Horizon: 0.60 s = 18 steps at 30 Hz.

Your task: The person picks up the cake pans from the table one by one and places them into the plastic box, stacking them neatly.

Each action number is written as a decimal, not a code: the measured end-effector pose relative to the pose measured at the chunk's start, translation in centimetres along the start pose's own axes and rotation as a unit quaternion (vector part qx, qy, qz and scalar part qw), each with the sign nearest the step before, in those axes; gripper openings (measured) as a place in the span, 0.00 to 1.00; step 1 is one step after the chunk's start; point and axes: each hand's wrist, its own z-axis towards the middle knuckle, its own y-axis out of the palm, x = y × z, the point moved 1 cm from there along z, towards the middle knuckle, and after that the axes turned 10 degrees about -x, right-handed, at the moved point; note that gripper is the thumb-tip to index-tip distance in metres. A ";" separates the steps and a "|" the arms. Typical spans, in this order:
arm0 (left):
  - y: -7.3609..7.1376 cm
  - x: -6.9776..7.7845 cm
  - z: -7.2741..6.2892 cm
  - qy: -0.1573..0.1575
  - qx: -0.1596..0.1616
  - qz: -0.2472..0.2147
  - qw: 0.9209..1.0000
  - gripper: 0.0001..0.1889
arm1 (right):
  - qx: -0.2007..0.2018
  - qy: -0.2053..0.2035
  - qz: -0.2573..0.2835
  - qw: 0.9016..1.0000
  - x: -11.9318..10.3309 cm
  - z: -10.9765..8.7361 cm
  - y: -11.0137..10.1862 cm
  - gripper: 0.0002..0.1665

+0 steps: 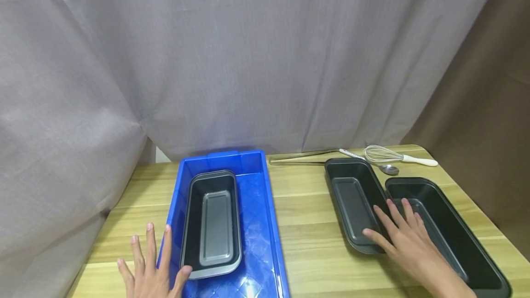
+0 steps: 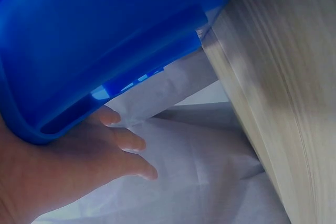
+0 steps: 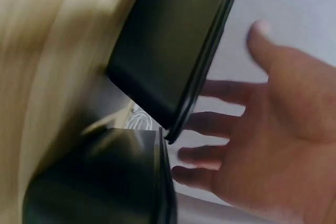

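My left hand [image 1: 150, 268] is spread at the left rim of a blue tray [image 1: 271, 224], fingers straight, holding nothing. Inside the tray lies a dark loaf pan [image 1: 217, 229], its near left corner close to my left thumb. To the right, my right hand [image 1: 410, 243] hovers with spread fingers over two more dark pans. A smaller loaf pan [image 1: 352, 206] lies under its thumb side, and a longer loaf pan [image 1: 449, 224] lies under its other side. In the right wrist view the right hand [image 3: 283, 124] appears apart from the pan rims or barely at them; contact is unclear.
Behind the pans, along the table's back edge, lie a whisk [image 1: 418, 160] with a white handle, a spoon [image 1: 389, 169] and long metal tongs [image 1: 298, 156]. Grey curtain [image 1: 248, 59] hangs behind the wooden table [image 1: 306, 243], and brown cloth [image 1: 488, 118] at the right.
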 end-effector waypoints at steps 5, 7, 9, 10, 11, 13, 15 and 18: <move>0.2 -0.2 0.0 0.010 -0.002 -0.010 1.000 0.49 | 0.060 0.002 -0.023 0.998 0.3 0.1 0.2 0.27; 0.2 -0.3 0.0 0.016 0.002 -0.015 1.000 0.48 | 0.105 -0.003 -0.010 0.994 0.3 0.2 0.3 0.20; 0.2 -0.4 0.0 0.022 0.008 -0.021 0.999 0.47 | 0.150 -0.003 0.012 0.989 0.2 0.3 0.5 0.17; 0.2 -0.4 0.0 0.025 0.010 -0.023 0.999 0.47 | 0.173 0.001 0.025 0.985 0.1 0.3 0.6 0.17; 0.3 -0.4 0.0 0.027 0.012 -0.025 0.999 0.47 | 0.192 0.006 0.035 0.981 0.0 0.3 0.7 0.18; 0.3 -0.5 0.0 0.028 0.014 -0.029 0.999 0.46 | 0.219 0.015 0.050 0.974 0.0 0.3 0.9 0.20; 0.3 -0.5 -0.1 0.027 0.011 -0.031 0.999 0.46 | 0.235 0.022 0.057 0.970 0.0 0.3 1.1 0.21; 0.3 -0.5 -0.1 0.025 0.011 -0.032 0.999 0.46 | 0.241 0.030 0.059 0.968 -0.2 0.3 1.2 0.21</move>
